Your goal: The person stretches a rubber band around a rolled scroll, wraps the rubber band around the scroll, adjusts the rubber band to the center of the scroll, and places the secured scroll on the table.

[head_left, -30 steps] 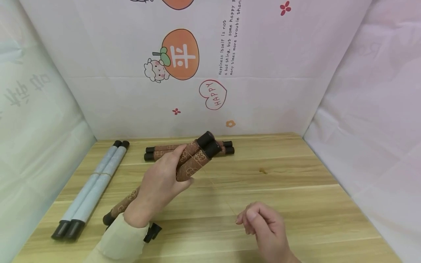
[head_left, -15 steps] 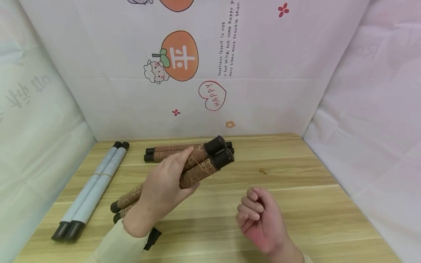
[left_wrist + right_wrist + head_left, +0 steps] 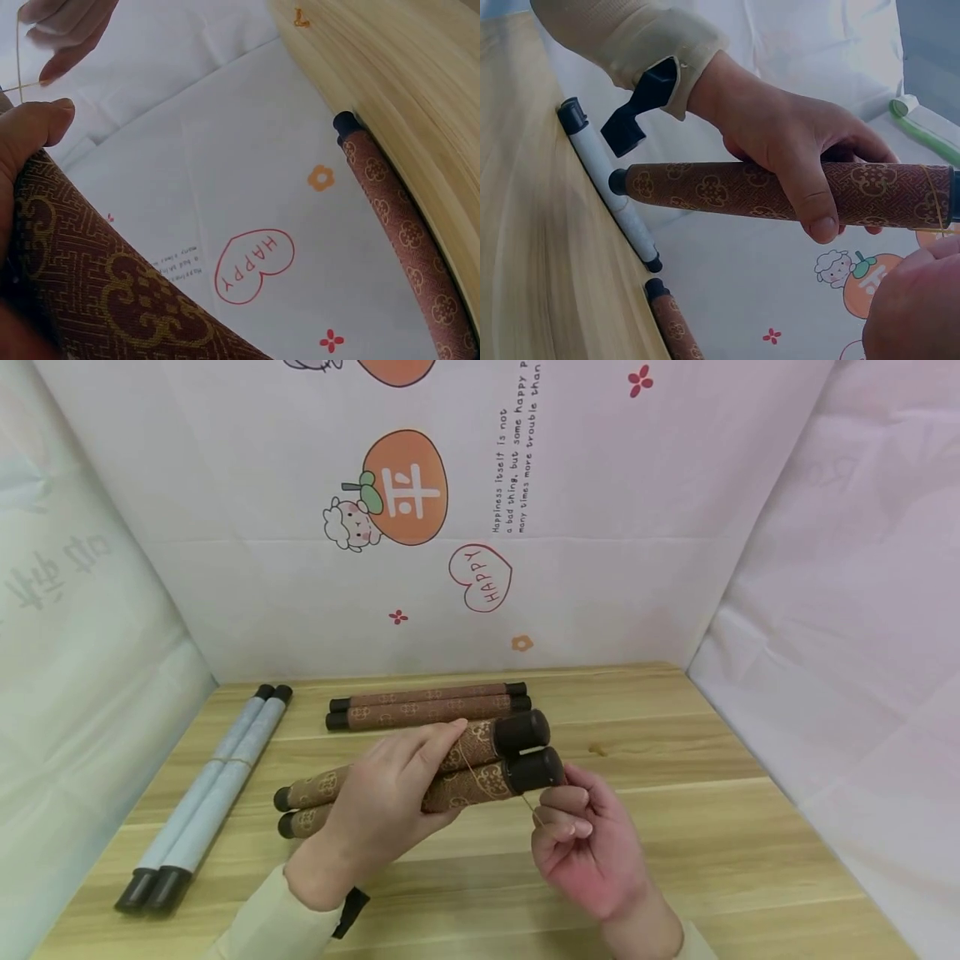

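Note:
A brown, gold-patterned scroll (image 3: 480, 783), rolled from both ends into two rolls with black end caps, is held above the table. My left hand (image 3: 382, 785) grips it around the middle, thumb on the near side. Close to its right-hand caps, my right hand (image 3: 588, 852) has curled fingers and pinches a thin yellow rubber band (image 3: 532, 808). The band runs from the fingers to the scroll and crosses the rolls; in the right wrist view the band (image 3: 934, 196) lies near the cap. The right index fingertip is partly hidden behind the lower cap.
Another brown scroll (image 3: 431, 703) lies along the table's back edge. A pale blue scroll (image 3: 206, 793), tied with a band, lies at the left. A small orange-brown tangle (image 3: 597, 749) sits on the wooden table (image 3: 720, 852). White printed cloth (image 3: 600, 568) encloses the back and sides.
My left hand has brought the scroll rightward and lower, turning it closer to level. My right hand has risen and its fingers now reach the capped end, with the stretch of band between much shorter.

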`<state>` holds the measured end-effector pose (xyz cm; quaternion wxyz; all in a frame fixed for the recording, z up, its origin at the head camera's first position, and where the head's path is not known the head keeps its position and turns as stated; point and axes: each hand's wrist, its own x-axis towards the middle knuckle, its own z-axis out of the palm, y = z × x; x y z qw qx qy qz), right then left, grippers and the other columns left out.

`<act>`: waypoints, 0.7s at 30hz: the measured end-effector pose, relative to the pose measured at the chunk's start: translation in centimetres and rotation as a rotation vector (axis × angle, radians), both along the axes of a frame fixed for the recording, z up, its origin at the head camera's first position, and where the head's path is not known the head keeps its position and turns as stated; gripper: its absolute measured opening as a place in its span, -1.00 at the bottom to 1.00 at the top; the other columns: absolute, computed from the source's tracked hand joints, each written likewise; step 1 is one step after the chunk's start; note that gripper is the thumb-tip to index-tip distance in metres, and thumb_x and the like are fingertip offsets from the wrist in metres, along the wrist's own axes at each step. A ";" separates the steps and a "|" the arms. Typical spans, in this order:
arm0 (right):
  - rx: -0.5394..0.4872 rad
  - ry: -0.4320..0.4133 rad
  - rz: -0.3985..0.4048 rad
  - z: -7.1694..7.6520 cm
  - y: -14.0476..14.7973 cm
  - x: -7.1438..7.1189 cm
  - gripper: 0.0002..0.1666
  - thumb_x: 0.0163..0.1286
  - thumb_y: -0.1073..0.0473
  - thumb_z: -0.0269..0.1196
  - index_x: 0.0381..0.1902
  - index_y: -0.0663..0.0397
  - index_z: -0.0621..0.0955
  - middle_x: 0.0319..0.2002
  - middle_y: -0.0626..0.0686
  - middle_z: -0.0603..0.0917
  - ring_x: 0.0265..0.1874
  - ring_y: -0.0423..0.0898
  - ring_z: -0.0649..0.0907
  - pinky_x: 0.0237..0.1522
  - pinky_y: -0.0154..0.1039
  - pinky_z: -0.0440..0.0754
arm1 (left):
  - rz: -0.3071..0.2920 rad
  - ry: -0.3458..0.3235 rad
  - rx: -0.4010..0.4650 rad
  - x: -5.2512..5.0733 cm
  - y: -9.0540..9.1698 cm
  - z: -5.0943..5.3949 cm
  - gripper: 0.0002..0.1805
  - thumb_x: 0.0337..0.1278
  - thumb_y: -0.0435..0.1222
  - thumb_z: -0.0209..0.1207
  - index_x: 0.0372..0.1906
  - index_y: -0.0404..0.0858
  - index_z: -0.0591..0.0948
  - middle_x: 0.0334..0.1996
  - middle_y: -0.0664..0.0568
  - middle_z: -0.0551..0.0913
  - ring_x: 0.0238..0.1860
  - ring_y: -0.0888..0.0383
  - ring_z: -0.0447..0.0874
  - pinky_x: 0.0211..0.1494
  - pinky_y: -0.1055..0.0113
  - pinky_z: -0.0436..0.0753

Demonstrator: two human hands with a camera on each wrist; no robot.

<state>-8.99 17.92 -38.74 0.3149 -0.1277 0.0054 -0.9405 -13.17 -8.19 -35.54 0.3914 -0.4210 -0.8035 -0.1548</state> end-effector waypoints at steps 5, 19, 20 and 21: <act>-0.004 0.164 -0.043 0.3 -0.3 -0.2 -0.60 0.69 0.21 -0.17 0.06 0.23 0.60 -0.16 0.09 0.80 -0.41 -0.30 0.70 -0.08 -0.43 0.70 | -0.039 -0.004 -0.011 0.3 0.1 -0.1 0.17 -0.44 -0.20 0.72 0.47 -0.30 0.41 0.10 -0.10 0.67 0.05 -0.03 0.72 0.18 0.09 0.70; 0.421 0.454 -0.277 0.8 0.6 -0.2 -0.43 0.75 0.26 -0.29 0.56 -0.06 0.36 0.18 0.05 0.74 -0.28 -0.23 0.83 0.34 -0.08 0.59 | -0.060 -0.031 -0.047 0.4 -0.7 -0.5 0.19 -0.43 -0.23 0.72 0.51 -0.28 0.39 0.10 -0.07 0.66 0.05 0.00 0.71 0.17 0.08 0.71; 0.471 0.454 -0.290 0.8 0.8 -0.2 -0.44 0.75 0.25 -0.27 0.58 -0.10 0.34 0.20 0.05 0.73 -0.28 -0.22 0.84 0.27 -0.09 0.65 | -0.062 -0.028 -0.054 0.4 -0.8 -0.6 0.19 -0.43 -0.23 0.72 0.51 -0.27 0.39 0.09 -0.07 0.66 0.05 0.00 0.71 0.16 0.08 0.71; 0.520 0.457 -0.302 0.8 0.9 -0.1 -0.43 0.75 0.24 -0.24 0.59 -0.14 0.32 0.22 0.06 0.71 -0.28 -0.21 0.84 0.18 -0.12 0.70 | -0.064 -0.023 -0.061 0.4 -0.9 -0.6 0.19 -0.44 -0.23 0.72 0.51 -0.27 0.40 0.09 -0.07 0.66 0.04 0.01 0.71 0.16 0.08 0.71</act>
